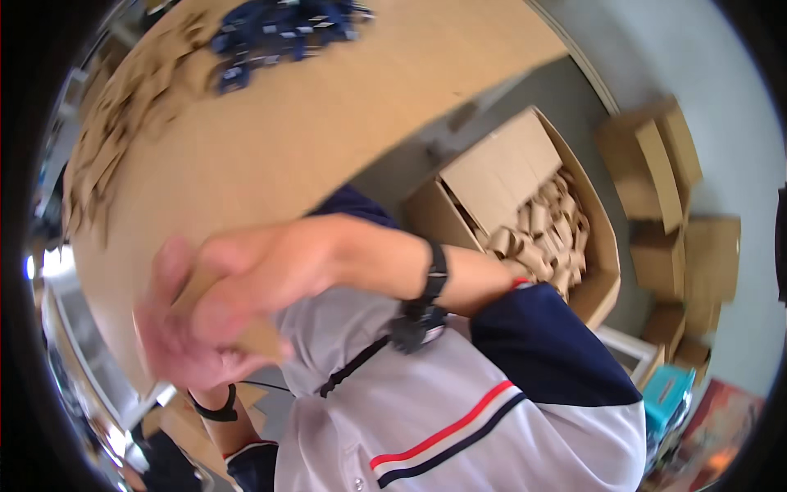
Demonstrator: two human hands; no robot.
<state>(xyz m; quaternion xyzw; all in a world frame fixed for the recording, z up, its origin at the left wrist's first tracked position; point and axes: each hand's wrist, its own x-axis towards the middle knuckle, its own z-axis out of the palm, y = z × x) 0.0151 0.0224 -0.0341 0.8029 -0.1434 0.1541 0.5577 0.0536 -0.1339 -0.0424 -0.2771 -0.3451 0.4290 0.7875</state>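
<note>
My two hands are together over the near left edge of the table, both smeared by motion. Between them is a bent piece of brown card (262, 339), mostly covered by fingers. My right hand (246, 275) reaches across from the right and closes over the card from above. My left hand (168, 348) grips it from below and to the left, its fingers wrapped against it. The card's full shape is hidden.
Flat brown pieces (123, 123) are strewn along the table's (426, 74) left side. Dark blue items (287, 29) lie heaped at its far edge. On my right stands an open carton (602, 275) of curled brown card rings (537, 234). More cartons (656, 172) are stacked by the wall.
</note>
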